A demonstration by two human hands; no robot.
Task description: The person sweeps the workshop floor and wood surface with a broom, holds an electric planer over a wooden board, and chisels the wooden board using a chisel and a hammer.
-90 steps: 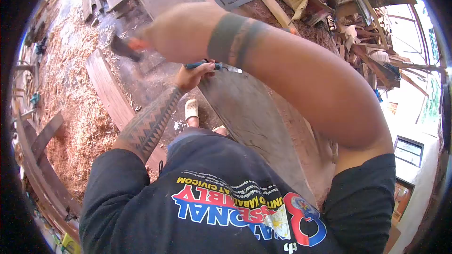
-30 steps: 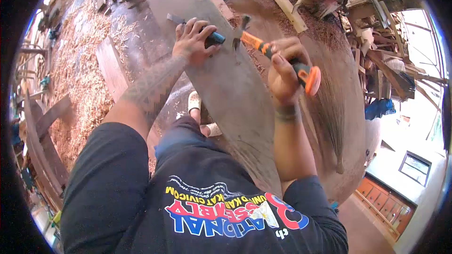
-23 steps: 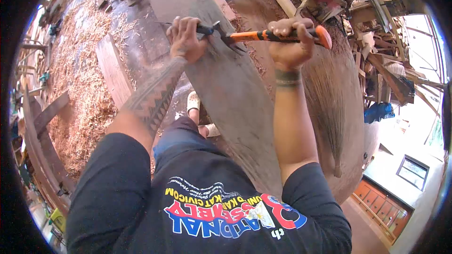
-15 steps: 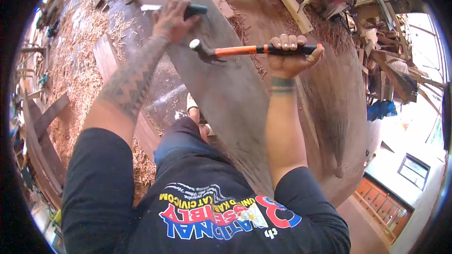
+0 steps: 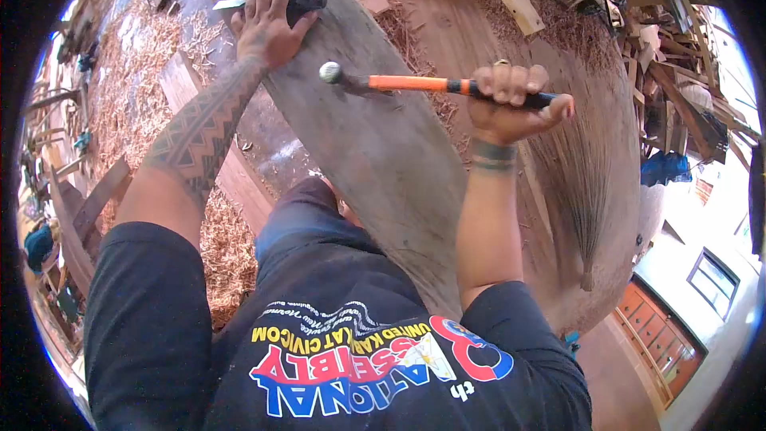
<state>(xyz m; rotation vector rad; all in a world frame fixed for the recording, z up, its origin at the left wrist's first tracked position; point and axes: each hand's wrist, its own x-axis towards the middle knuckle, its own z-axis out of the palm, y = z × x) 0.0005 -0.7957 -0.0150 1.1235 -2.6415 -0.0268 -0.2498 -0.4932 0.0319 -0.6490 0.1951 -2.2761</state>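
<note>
My left hand (image 5: pixel 271 32) is closed around a chisel (image 5: pixel 309 1). Its dark handle points right and its pale metal blade sticks out on the left. The hand rests at the left edge of a long grey-brown wooden board (image 5: pixel 375 152). My right hand (image 5: pixel 511 100) grips a hammer (image 5: pixel 411 83) by the black end of its orange and black handle. The hammer head points left, over the board, a little below and to the right of the chisel. Part of the chisel is hidden under my left fingers.
Curly wood shavings (image 5: pixel 227 263) cover the ground at left, with a narrow plank (image 5: pixel 243 183) among them. A stick broom (image 5: pixel 586 215) lies at right. Piled wood scraps (image 5: pixel 670 72) stand at the upper right. An orange wooden door (image 5: pixel 658 335) is at the lower right.
My left hand with the chisel has moved left and slightly up in view. My right hand with the hammer has shifted slightly right and down. Both grips stay the same.
</note>
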